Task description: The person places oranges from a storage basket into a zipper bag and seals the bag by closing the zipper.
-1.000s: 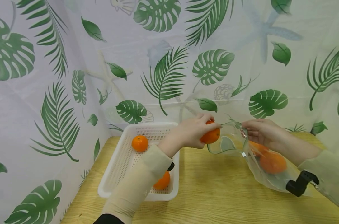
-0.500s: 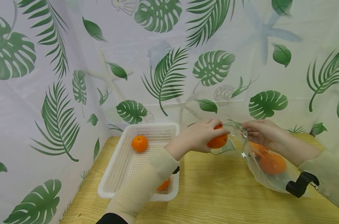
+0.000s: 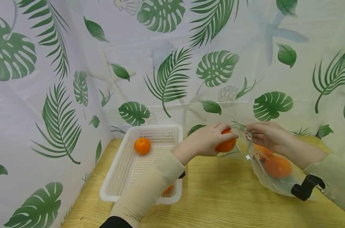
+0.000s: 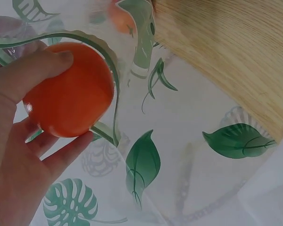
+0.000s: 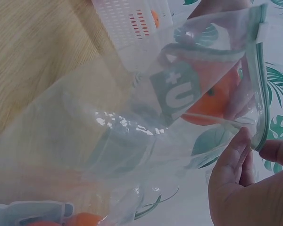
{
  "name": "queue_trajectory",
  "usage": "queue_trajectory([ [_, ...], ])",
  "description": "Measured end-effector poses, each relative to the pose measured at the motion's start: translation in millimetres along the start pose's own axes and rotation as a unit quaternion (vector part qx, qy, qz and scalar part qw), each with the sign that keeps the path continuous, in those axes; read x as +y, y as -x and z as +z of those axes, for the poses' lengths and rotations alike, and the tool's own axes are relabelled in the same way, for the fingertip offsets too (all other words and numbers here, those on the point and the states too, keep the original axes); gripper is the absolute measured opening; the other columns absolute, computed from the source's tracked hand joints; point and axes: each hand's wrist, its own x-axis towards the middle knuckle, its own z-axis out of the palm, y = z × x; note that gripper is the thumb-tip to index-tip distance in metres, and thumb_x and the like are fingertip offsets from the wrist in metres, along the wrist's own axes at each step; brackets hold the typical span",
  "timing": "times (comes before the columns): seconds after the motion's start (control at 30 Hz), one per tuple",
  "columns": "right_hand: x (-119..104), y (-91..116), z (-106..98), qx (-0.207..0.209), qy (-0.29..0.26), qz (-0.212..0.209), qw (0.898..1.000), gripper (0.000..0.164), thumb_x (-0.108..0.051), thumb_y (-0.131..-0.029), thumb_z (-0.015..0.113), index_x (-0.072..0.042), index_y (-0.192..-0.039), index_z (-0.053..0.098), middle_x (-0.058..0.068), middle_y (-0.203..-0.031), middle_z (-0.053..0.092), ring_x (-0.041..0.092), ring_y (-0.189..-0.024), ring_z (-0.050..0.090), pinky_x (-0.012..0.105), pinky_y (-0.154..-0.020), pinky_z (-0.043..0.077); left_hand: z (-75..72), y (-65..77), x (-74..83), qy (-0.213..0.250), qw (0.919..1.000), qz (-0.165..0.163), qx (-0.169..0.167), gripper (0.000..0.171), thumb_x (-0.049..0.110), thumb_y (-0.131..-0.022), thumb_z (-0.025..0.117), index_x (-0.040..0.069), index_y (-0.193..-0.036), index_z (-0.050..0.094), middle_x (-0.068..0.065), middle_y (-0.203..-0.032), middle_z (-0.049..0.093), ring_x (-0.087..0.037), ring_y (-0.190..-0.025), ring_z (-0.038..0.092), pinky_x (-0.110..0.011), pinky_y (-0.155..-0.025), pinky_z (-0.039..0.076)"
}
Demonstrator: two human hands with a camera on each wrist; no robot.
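My left hand (image 3: 205, 141) grips a mandarin (image 3: 227, 142), thumb on one side and fingers curled beneath it. This mandarin is at the mouth of a clear zip bag (image 3: 265, 182), whose green-edged rim (image 4: 114, 70) curves around it in the left wrist view. My right hand (image 3: 270, 136) pinches the bag's edge between thumb and fingers, keeping the mouth spread. A slider (image 5: 262, 32) shows on the zip strip. Inside the bag, a large mandarin (image 3: 277, 166) lies low, with more orange fruit (image 3: 263, 151) behind it, partly covered by the right hand.
Left of the bag stands a white perforated basket (image 3: 104, 194) on the wooden table (image 3: 218, 196). It holds a mandarin (image 3: 142, 146) at the back and another (image 3: 168, 189) mostly hidden by the left sleeve. A leaf-patterned cloth (image 3: 172, 79) hangs behind and to the left.
My left hand has carried the mandarin to the right, from just outside the bag's mouth into its opening. The right hand and the bag have stayed in place.
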Motion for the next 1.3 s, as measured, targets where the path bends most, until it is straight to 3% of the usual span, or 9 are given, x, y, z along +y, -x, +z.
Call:
queue_trajectory([
  [0.13,0.0,-0.1,0.4,0.001,0.005,-0.001,1.000,0.033,-0.013,-0.109,0.054,-0.019,-0.086,0.077,-0.007,-0.085,0.075,0.005,-0.078,0.072,0.019,-0.077,0.062,1.6,-1.0,1.8,-0.011,0.9999,0.007,0.007,0.068,0.034,-0.092,0.083,0.033,-0.153,0.053,-0.005,-0.152,0.048,-0.019,-0.136,0.052,-0.032,-0.105,0.055],
  [0.4,-0.3,-0.2,1.5,0.004,0.003,0.001,1.000,0.031,-0.013,-0.109,0.054,-0.019,-0.087,0.076,-0.008,-0.085,0.075,0.004,-0.079,0.072,0.019,-0.077,0.062,7.9,-4.9,6.1,-0.006,0.9997,0.012,-0.020,0.065,0.038,-0.096,0.078,0.034,-0.154,0.051,-0.002,-0.150,0.049,-0.018,-0.136,0.050,-0.030,-0.104,0.055],
  [0.57,-1.4,-0.4,0.8,0.005,0.000,0.002,1.000,0.031,-0.013,-0.109,0.055,-0.019,-0.087,0.076,-0.007,-0.086,0.075,0.005,-0.079,0.072,0.019,-0.077,0.062,11.6,-6.7,6.7,-0.016,0.9996,0.017,-0.017,0.063,0.036,-0.095,0.078,0.034,-0.153,0.052,-0.002,-0.148,0.050,-0.017,-0.135,0.052,-0.030,-0.103,0.056],
  [0.87,-1.7,0.1,0.9,0.003,0.018,0.000,1.000,0.032,-0.013,-0.109,0.054,-0.020,-0.087,0.076,-0.007,-0.086,0.073,0.004,-0.079,0.071,0.018,-0.078,0.061,11.6,-6.7,7.5,-0.017,0.9993,0.014,-0.032,0.072,0.033,-0.093,0.084,0.029,-0.156,0.050,0.000,-0.150,0.052,-0.015,-0.132,0.056,-0.027,-0.103,0.054],
  [1.3,-1.9,-1.9,0.5,0.003,-0.008,-0.007,1.000,0.032,-0.010,-0.108,0.054,-0.018,-0.086,0.077,-0.006,-0.084,0.075,0.004,-0.078,0.072,0.019,-0.077,0.062,16.1,4.6,-6.3,-0.026,0.9991,0.009,-0.031,0.065,0.037,-0.094,0.081,0.027,-0.153,0.052,0.000,-0.147,0.057,-0.015,-0.128,0.060,-0.029,-0.105,0.053],
])
